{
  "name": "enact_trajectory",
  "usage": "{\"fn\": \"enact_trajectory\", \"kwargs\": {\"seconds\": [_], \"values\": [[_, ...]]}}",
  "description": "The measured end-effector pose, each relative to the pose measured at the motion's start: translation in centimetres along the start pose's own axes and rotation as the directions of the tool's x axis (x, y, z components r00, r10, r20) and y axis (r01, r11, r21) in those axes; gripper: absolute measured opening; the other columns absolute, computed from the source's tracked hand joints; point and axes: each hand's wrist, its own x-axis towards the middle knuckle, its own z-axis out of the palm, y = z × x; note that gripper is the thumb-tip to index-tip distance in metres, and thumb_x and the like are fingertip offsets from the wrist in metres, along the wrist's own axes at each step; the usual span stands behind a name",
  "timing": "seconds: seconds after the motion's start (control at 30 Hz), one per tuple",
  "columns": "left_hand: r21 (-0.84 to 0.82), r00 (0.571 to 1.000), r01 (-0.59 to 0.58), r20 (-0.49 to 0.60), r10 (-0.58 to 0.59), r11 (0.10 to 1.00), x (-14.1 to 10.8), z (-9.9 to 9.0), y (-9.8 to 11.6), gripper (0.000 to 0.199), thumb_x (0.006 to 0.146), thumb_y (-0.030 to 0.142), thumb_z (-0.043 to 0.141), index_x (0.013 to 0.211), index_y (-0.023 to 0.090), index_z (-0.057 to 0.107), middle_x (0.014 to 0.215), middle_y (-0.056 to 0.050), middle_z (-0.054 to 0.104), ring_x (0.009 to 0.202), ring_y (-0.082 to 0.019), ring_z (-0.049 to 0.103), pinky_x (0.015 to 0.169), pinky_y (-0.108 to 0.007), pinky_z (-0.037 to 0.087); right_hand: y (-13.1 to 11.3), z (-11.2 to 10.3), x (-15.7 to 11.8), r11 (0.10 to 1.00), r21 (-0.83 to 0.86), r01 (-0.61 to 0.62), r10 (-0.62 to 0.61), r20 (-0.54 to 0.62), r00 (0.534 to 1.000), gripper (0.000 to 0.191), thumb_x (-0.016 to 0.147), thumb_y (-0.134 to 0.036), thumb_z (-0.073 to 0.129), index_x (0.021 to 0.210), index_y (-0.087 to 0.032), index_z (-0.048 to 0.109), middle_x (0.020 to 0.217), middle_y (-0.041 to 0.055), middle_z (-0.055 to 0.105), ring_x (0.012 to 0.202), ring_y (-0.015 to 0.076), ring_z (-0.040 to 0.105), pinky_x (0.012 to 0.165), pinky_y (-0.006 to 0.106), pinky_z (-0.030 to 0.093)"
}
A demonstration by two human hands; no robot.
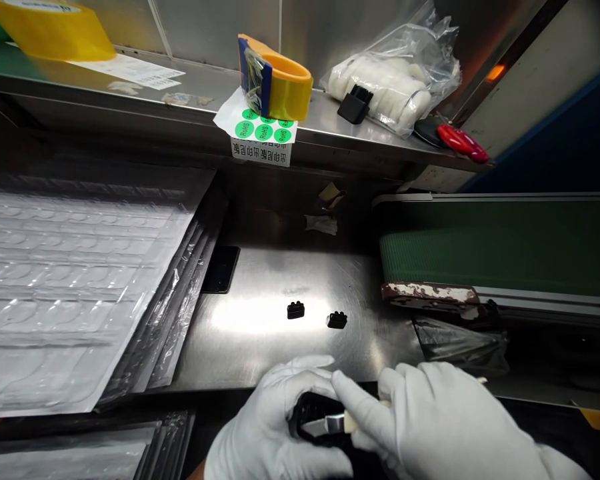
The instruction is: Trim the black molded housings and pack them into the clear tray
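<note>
Near the table's front edge, my left hand [260,427], in a white glove, is closed around a hollow black plastic housing [304,405]. In my right hand [445,413], also gloved in white, is a utility knife [335,423] with a short metal blade and a pale handle. Its blade reaches into the housing's opening; whether the edge touches the wall I cannot tell. My fingers hide most of the handle and part of the housing. Beyond my hands, two small black knobbed pieces, one on the left [296,310] and one on the right [337,320], lie on the metal table [260,353].
Clear plastic trays [70,280] are stacked at left, beside a dark phone-like slab [221,270]. A green conveyor belt [500,250] runs at right. The back shelf [195,107] bears a tape dispenser [285,83], RoHS stickers [264,131], bagged white gloves [385,83] and a black connector [355,105].
</note>
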Motion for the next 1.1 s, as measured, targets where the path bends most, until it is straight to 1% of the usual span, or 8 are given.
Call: {"fn": "enact_trajectory", "kwargs": {"seconds": [0.17, 0.27, 0.33, 0.4, 0.47, 0.57, 0.73, 1.1], "values": [[-0.053, 0.998, -0.005, -0.065, 0.002, 0.999, 0.2, 0.8, -0.2, 0.031, 0.070, 0.040, 0.079, 0.092, 0.021, 0.071, 0.085, -0.001, 0.073, 0.081, -0.019, 0.067, 0.107, -0.036, 0.036, -0.4, 0.5, 0.5, 0.992, 0.109, -0.057, 0.051, 0.058, 0.997, 0.043, 0.088, -0.038, 0.053, 0.128, -0.025, 0.048, 0.057, -0.0033, 0.053, 0.042, 0.0122, 0.042, 0.043, 0.029, 0.021], [-0.069, 0.996, 0.064, -0.056, -0.068, 0.996, 0.3, 0.9, 0.1, 0.026, 0.069, 0.031, 0.080, 0.091, 0.021, 0.072, 0.085, -0.001, 0.072, 0.084, -0.020, 0.066, 0.107, -0.037, 0.035, 0.4, 0.3, 0.8, 0.970, 0.225, -0.086, 0.050, 0.161, 0.986, 0.036, 0.085, -0.027, 0.054, 0.121, -0.027, 0.051, 0.064, -0.0026, 0.059, 0.045, 0.0121, 0.048, 0.044, 0.027, 0.025], [-0.045, 0.979, 0.202, -0.003, -0.202, 0.978, 0.2, 0.8, 0.4, 0.027, 0.063, 0.029, 0.084, 0.086, 0.022, 0.073, 0.084, 0.000, 0.071, 0.090, -0.021, 0.063, 0.112, -0.038, 0.027, 1.5, -0.2, 0.9, 0.938, 0.338, -0.076, -0.019, 0.267, 0.964, 0.031, 0.080, -0.013, 0.052, 0.107, -0.028, 0.055, 0.065, -0.0048, 0.061, 0.048, 0.0111, 0.053, 0.045, 0.025, 0.030], [-0.084, 0.921, 0.389, 0.052, -0.386, 0.917, 0.1, 0.7, 0.6, 0.027, 0.061, 0.025, 0.083, 0.086, 0.020, 0.073, 0.084, 0.000, 0.070, 0.087, -0.020, 0.061, 0.107, -0.037, 0.033, 2.8, -0.8, 0.9, 0.919, 0.385, -0.088, -0.043, 0.321, 0.946, 0.031, 0.071, -0.003, 0.048, 0.090, -0.026, 0.056, 0.062, -0.0065, 0.061, 0.048, 0.0112, 0.056, 0.047, 0.025, 0.033], [-0.179, 0.836, 0.549, 0.135, -0.533, 0.816, 0.2, 0.6, 0.9, 0.025, 0.062, 0.019, 0.078, 0.086, 0.017, 0.073, 0.077, 0.000, 0.067, 0.072, -0.015, 0.057, 0.082, -0.030, 0.047, 3.6, -1.3, 0.8, 0.936, 0.339, -0.093, -0.011, 0.292, 0.956, 0.029, 0.064, 0.000, 0.045, 0.078, -0.024, 0.054, 0.057, -0.0063, 0.060, 0.047, 0.0126, 0.058, 0.045, 0.026, 0.033], [-0.273, 0.766, 0.643, 0.235, -0.598, 0.716, 0.4, 0.6, 1.4, 0.020, 0.061, 0.012, 0.070, 0.081, 0.012, 0.072, 0.066, 0.000, 0.061, 0.058, -0.011, 0.049, 0.050, -0.020, 0.037, 3.6, -1.4, 0.8, 0.972, 0.233, 0.008, -0.059, 0.211, 0.976, 0.034, 0.057, -0.003, 0.047, 0.082, -0.023, 0.056, 0.053, -0.0066, 0.057, 0.039, 0.0131, 0.053, 0.040, 0.028, 0.024], [-0.285, 0.720, 0.693, 0.309, -0.621, 0.662, 1.0, 1.0, 2.5, 0.015, 0.060, 0.008, 0.061, 0.072, 0.012, 0.069, 0.054, 0.004, 0.054, 0.047, -0.007, 0.043, 0.042, -0.017, 0.029, 2.1, -1.0, 1.5, 0.993, 0.073, 0.098, -0.108, 0.163, 0.981, 0.060, 0.051, -0.008, 0.050, 0.108, -0.024, 0.057, 0.054, -0.0044, 0.056, 0.036, 0.0161, 0.047, 0.040, 0.032, 0.010], [0.010, 0.582, 0.786, 0.329, -0.744, 0.619, 0.1, 1.4, 1.9, 0.010, 0.058, 0.021, 0.064, 0.065, 0.015, 0.061, 0.061, 0.001, 0.060, 0.053, -0.013, 0.051, 0.042, -0.019, 0.031, 3.1, -2.0, 3.2, 0.956, 0.119, 0.269, -0.285, 0.141, 0.948, 0.020, 0.075, -0.019, 0.057, 0.093, -0.024, 0.063, 0.048, -0.0047, 0.046, 0.032, 0.0119, 0.027, 0.039, 0.033, 0.004]]}}
